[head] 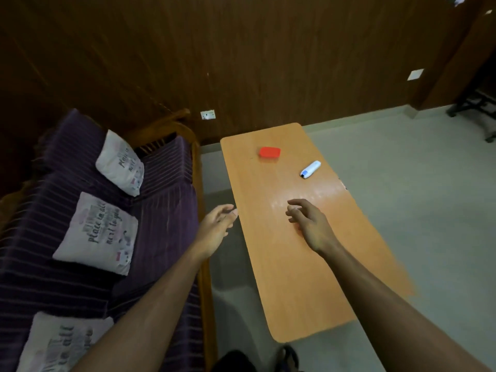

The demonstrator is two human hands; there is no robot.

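A long orange wooden table [295, 264] runs away from me. On its far end lies a red rounded block [269, 152], and to its right a white and blue marker-like object [310, 169]. My right hand [307, 221] hovers over the middle of the table with fingers loosely curled, holding nothing, well short of both objects. My left hand [218, 226] is stretched out at the table's left edge, fingers relaxed and empty.
A purple striped sofa [161, 210] with three printed white cushions [99, 232] stands close on the left, leaving a narrow strip of grey floor [214, 170] beside the table. A dark wood-panelled wall [241, 63] with a socket [208, 114] is behind. Open grey floor lies to the right.
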